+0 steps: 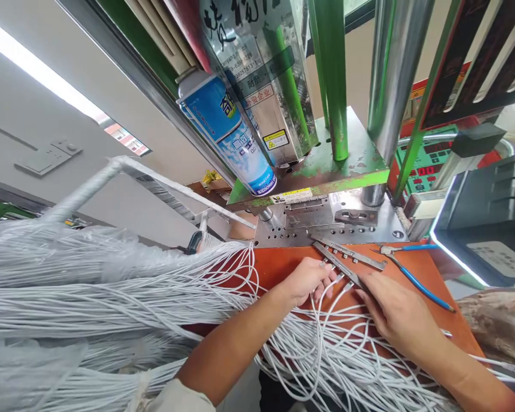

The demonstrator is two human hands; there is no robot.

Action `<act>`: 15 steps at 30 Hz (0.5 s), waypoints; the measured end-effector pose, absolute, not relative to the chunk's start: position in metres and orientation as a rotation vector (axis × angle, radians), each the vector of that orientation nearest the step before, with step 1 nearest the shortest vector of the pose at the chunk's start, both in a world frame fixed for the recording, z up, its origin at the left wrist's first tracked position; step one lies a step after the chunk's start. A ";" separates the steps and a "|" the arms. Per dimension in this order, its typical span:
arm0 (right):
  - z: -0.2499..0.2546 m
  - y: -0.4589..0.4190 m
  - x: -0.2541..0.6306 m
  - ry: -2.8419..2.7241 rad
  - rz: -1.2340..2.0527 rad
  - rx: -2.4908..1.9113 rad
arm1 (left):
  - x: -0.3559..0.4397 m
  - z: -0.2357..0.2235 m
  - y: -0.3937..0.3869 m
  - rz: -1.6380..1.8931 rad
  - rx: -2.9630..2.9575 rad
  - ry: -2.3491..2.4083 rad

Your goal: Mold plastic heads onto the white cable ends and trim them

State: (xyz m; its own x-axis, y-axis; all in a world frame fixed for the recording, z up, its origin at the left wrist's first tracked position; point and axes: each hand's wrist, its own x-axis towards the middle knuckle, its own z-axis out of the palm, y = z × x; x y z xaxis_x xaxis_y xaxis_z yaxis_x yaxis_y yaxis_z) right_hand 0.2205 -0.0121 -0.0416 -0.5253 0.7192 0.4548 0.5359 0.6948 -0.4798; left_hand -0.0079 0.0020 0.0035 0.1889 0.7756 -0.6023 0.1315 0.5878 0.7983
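Note:
My left hand (pixel 312 279) is closed in a pinch on the end of a white cable, against the near side of a slotted metal bar (pixel 338 263). My right hand (pixel 397 306) grips the right end of that bar, its fingers partly hidden from view. White cables (pixel 320 323) run down from several connectors set along the bar. A second metal bar (pixel 355 254) lies just behind, on the orange tabletop (pixel 278 262). Below both hands spreads a large tangle of loose white cables (pixel 339 360).
A green press (pixel 339 177) with steel columns stands behind the table, a blue spray can (pixel 229 137) on its plate. Blue-handled pliers (pixel 416 280) lie at right near a dark box (pixel 484 223). Bundled white cables (pixel 90 303) fill the left, beside a wrapped frame (pixel 167 177).

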 end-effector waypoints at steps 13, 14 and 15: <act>-0.054 -0.013 0.225 -2.158 0.477 -1.102 | -0.020 0.006 -0.004 0.627 1.071 1.528; -0.054 -0.013 0.225 -2.156 0.473 -1.109 | -0.024 0.006 -0.006 0.678 1.093 1.582; -0.055 -0.013 0.225 -2.158 0.468 -1.107 | -0.028 0.006 -0.008 0.720 1.106 1.621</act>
State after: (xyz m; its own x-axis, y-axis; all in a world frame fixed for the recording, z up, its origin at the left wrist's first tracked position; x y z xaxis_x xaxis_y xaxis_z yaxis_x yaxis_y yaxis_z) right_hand 0.2251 -0.0133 -0.0547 -0.4252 0.8157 0.3923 0.5800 0.5783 -0.5737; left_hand -0.0275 -0.0081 0.0057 -0.0778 0.9132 -0.4001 0.3150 0.4033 0.8592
